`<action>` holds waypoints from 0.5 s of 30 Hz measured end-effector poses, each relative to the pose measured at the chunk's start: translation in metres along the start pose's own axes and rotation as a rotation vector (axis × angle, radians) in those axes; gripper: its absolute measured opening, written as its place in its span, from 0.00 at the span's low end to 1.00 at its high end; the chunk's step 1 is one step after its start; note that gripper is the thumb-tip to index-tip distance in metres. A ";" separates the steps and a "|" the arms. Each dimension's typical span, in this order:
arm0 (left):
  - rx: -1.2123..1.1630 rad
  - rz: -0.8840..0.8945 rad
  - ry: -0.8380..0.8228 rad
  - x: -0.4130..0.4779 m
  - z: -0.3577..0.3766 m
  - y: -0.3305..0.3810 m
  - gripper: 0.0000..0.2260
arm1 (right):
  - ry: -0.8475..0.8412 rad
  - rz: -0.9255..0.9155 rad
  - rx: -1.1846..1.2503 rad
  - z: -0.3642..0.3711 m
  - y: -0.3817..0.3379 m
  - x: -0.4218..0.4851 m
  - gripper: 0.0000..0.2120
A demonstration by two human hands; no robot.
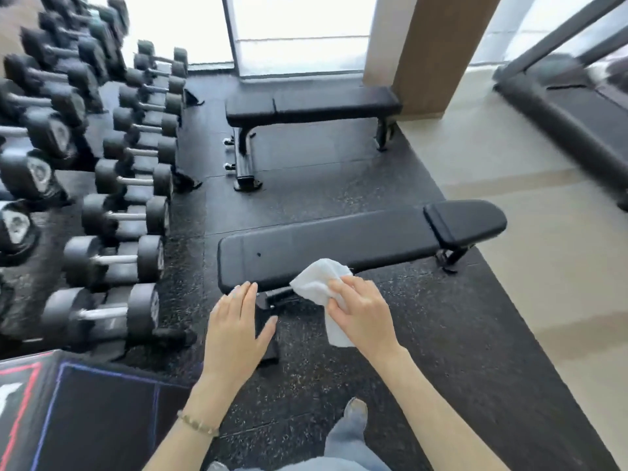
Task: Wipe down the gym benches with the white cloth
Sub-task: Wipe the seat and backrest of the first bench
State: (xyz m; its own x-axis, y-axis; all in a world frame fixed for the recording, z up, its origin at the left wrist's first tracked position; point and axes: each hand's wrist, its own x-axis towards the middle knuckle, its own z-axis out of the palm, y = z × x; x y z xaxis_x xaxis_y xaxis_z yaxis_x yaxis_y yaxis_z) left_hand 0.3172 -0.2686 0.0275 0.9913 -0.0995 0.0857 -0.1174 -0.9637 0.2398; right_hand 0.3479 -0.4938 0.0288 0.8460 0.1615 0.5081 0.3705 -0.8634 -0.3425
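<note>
Two black padded gym benches stand on the dark rubber floor. The near bench (339, 246) runs left to right in front of me; the far bench (312, 103) sits by the window. My right hand (363, 314) grips the white cloth (319, 283), whose upper part lies against the near bench's front edge while its tail hangs below my hand. My left hand (238, 334) is flat, fingers apart, holding nothing, fingertips close to the bench's near left corner.
A rack of black dumbbells (112, 215) fills the left side. A black box with red and blue lines (78, 413) sits at bottom left. A treadmill (571, 107) stands at the upper right on pale flooring. A wooden pillar (438, 52) rises behind the far bench.
</note>
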 end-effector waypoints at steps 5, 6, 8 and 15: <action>-0.055 0.099 -0.015 0.060 0.038 0.121 0.30 | 0.053 0.114 -0.074 -0.063 0.125 0.002 0.12; -0.060 0.119 -0.022 0.070 0.044 0.143 0.30 | 0.054 0.151 -0.080 -0.073 0.147 0.000 0.13; -0.066 0.156 -0.043 0.089 0.055 0.184 0.30 | 0.053 0.231 -0.075 -0.092 0.187 -0.005 0.13; -0.059 0.320 -0.128 0.177 0.096 0.295 0.30 | 0.124 0.417 -0.097 -0.131 0.296 -0.003 0.11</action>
State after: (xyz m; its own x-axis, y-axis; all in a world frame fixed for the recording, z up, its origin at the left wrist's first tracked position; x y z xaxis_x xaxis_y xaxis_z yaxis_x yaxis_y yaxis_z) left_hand 0.4633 -0.5947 0.0204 0.9025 -0.4284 0.0443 -0.4231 -0.8629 0.2764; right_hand 0.4047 -0.8120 0.0291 0.8609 -0.2639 0.4350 -0.0357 -0.8841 -0.4659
